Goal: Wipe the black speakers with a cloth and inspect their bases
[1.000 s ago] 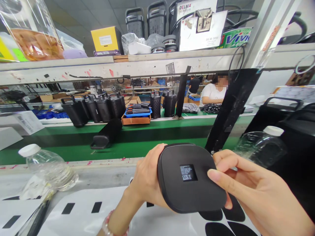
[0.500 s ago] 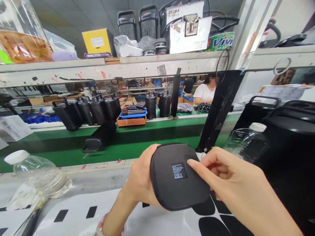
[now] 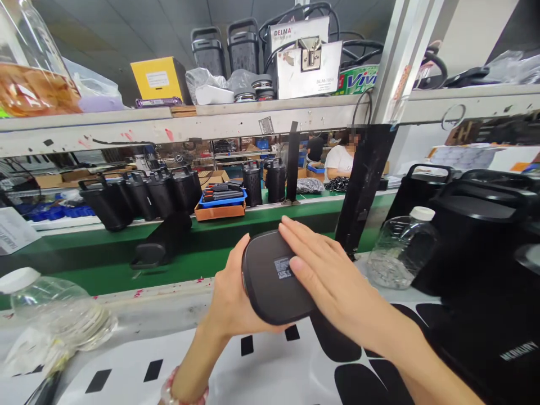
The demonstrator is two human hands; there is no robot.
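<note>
A black device with a rounded-square face is tilted up toward me; it looks like the base of a portable speaker, its body hidden behind. My left hand grips it from the left side and underneath. My right hand lies flat on the face, fingers stretched out together, holding nothing. A small dark label with white print sits mid-face, its right part covered by my right fingertips. Below, a white sheet with black square and rounded patches is spread over the bench.
Clear bottles stand left and right. Large black speakers crowd the right side. Beyond runs a green conveyor belt with a black speaker lying on it. A shelf crosses above; a person sits beyond.
My right hand has gone from a thumb-and-finger pinch at the label's edge to lying flat across the face. The device has shifted slightly left and up in view.
</note>
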